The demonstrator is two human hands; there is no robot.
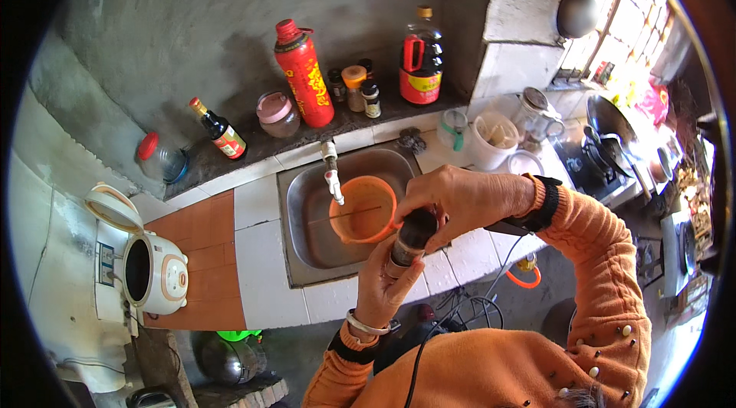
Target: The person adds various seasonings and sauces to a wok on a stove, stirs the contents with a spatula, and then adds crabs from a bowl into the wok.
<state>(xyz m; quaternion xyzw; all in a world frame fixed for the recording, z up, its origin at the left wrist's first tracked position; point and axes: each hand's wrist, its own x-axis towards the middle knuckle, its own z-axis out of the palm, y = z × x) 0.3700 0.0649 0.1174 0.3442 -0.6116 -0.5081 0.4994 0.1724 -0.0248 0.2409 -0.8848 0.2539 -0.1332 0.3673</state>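
Observation:
My left hand (382,281) is wrapped around the lower body of a small clear seasoning jar (406,253). The fingers and thumb of my right hand (463,198) grip its dark lid (418,226) from above. The jar is held over the front edge of a stainless steel sink (310,253). Inside the sink, an orange plastic basin (345,230) stands under the white tap (333,181), with a thin stick (356,212) across it. Whether the lid is loose from the jar I cannot tell.
Along the back ledge stand a red thermos (307,80), several seasoning jars (355,95), a large soy sauce bottle (422,57) and a smaller bottle (221,135). A rice cooker (167,276) with its lid raised is at left. A wok (612,120) sits at right; cables (474,307) hang below the counter.

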